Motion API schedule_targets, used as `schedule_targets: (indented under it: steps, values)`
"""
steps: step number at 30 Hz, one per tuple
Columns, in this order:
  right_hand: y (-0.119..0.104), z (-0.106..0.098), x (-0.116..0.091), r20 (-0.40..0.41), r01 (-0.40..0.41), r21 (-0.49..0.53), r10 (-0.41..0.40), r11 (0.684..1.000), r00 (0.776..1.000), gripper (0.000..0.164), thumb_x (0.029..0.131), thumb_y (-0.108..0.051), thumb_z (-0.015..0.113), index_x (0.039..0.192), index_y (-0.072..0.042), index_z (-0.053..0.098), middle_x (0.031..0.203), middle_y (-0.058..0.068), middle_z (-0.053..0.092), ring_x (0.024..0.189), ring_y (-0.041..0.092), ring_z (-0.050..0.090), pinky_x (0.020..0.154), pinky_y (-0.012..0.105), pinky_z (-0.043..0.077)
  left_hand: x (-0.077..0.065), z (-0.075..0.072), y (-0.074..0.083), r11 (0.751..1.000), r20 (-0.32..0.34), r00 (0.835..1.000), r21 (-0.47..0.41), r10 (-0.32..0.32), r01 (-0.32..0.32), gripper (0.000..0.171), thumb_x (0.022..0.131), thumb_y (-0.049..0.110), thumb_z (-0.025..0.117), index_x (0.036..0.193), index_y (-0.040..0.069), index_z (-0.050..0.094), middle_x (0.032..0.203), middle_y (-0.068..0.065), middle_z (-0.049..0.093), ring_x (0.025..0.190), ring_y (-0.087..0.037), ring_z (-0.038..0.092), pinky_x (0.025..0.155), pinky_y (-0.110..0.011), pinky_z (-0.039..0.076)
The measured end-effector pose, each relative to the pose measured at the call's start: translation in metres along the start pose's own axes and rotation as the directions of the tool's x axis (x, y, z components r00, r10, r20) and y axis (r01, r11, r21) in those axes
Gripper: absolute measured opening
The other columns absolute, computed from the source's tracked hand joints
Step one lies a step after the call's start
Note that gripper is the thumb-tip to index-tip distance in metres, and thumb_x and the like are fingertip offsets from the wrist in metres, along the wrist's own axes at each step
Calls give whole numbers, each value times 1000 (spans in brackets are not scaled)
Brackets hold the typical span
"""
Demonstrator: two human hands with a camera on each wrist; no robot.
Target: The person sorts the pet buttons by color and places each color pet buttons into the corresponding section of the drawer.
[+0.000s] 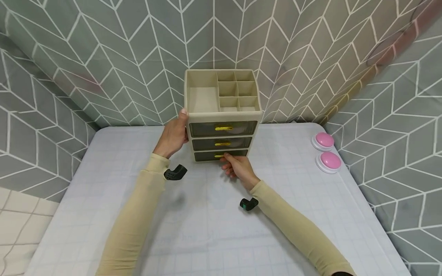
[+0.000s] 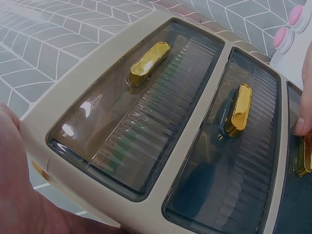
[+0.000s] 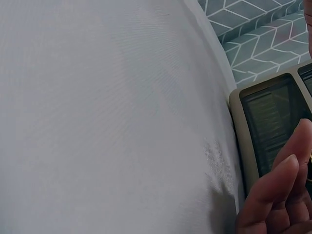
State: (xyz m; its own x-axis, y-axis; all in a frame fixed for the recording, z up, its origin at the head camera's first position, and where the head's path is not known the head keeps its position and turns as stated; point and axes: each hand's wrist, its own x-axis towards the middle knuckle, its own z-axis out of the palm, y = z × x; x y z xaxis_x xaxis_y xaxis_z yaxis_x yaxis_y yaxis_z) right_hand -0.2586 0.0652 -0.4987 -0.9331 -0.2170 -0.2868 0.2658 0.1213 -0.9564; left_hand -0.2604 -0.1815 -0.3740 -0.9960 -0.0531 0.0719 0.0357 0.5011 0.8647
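Three drawers (image 1: 207, 144) aren't open yet. Our left hand (image 1: 174, 134) grips the box (image 1: 224, 117); our right hand (image 1: 239, 168) pinches its bottom handle (image 1: 218, 156).

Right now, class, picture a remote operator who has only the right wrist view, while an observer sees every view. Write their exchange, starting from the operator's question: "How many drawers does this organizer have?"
Observer: The head view shows three stacked drawers in the organizer.
Operator: And what is its top like?
Observer: Open compartments: one large on the left, six small on the right.
Operator: Anything off to the side?
Observer: Two pink buttons on white bases, near the right edge of the table.
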Motion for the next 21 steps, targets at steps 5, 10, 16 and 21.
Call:
schedule_targets:
  steps: [5, 10, 16, 21]
  values:
    - [2, -2, 1, 11, 3, 16, -3, 1000, 1000, 44, 108, -42, 61, 121, -2, 76, 75, -5, 71, 58, 7, 61, 55, 21, 46, -1, 1, 1, 999, 18, 999, -27, -27, 28, 97, 104, 78, 16, 116, -4, 67, 95, -20, 67, 85, -22, 63, 75, -31, 54]
    - [1, 0, 4, 19, 29, 38, -29, 999, 999, 43, 108, -37, 61, 121, 1, 75, 73, -5, 70, 57, 7, 60, 54, 21, 46, -1, -1, 1, 999, 21, 999, -42, -29, 29, 101, 103, 79, 16, 130, -7, 63, 106, -24, 68, 89, -20, 64, 79, -34, 57]
    - [0, 2, 3, -3, 20, 56, -20, 998, 1000, 39, 109, -33, 60, 120, 2, 75, 71, -6, 69, 57, 7, 59, 55, 21, 45, 0, 1, 0, 998, 15, 999, -47, -31, 32, 94, 105, 74, 17, 123, -5, 65, 97, -20, 66, 85, -21, 63, 77, -35, 57]
    - [1, 3, -2, -30, 4, 41, -3, 999, 1000, 37, 109, -32, 60, 118, 1, 76, 70, -6, 68, 58, 7, 58, 57, 22, 44, 1, 2, 0, 998, 18, 999, -42, -39, 40, 93, 106, 73, 17, 124, -5, 65, 97, -20, 67, 85, -19, 63, 77, -34, 57]
